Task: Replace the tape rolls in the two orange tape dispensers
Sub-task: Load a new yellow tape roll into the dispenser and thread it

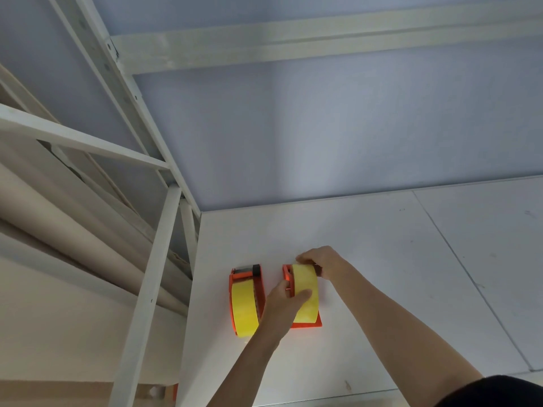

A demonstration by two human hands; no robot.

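Two orange tape dispensers stand side by side on the white shelf board [382, 259]. The left dispenser [235, 284] carries a yellow tape roll [244, 309] and shows its black cutter at the far end. The right dispenser [307, 325] holds another yellow roll [305, 292]. My left hand [286, 301] grips this roll and the dispenser's left side, thumb across the roll's face. My right hand [320, 261] curls over the far end of the right dispenser, fingers pinching at the top of the roll and hiding the cutter.
A white metal shelf frame [152, 274] rises at the left, with large beige paper rolls [58, 218] lying behind it. A pale wall [323, 127] backs the shelf. Something orange [172, 393] shows below the shelf at the bottom edge.
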